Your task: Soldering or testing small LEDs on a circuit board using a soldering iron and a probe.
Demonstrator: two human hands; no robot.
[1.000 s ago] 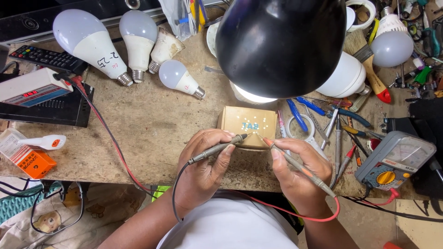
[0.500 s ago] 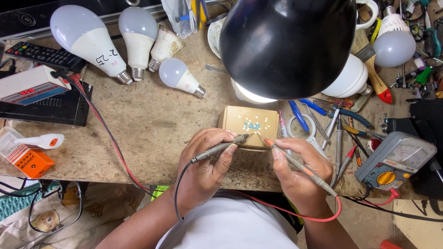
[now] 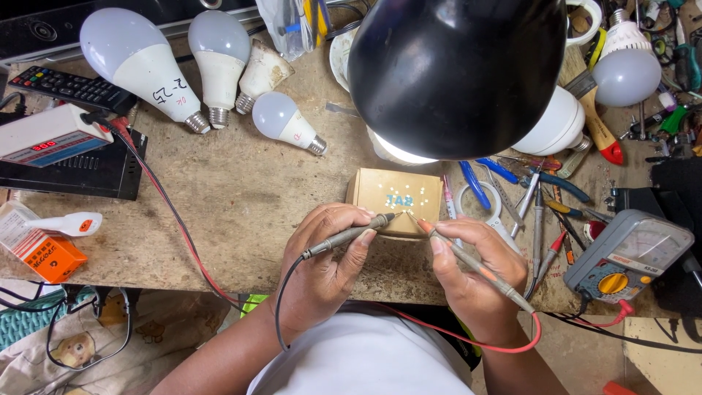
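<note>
Nearest, a black-leaded probe (image 3: 349,235) is gripped in the left hand (image 3: 322,274) and a red-leaded probe (image 3: 468,262) in the right hand (image 3: 479,274). Both tips are held over the small cardboard box (image 3: 395,197) just beyond. Farther off, LED bulbs (image 3: 212,66) are scattered at left; a multimeter (image 3: 629,260) is seen at right.

Black probe (image 3: 347,235) and red probe (image 3: 468,262) are angled inward, tips met over small components on a tan block (image 3: 395,196) at bench edge.

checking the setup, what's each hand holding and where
Left hand pinches the black-lead probe mid-shaft; right hand pinches the red-lead probe near its tip.
</note>
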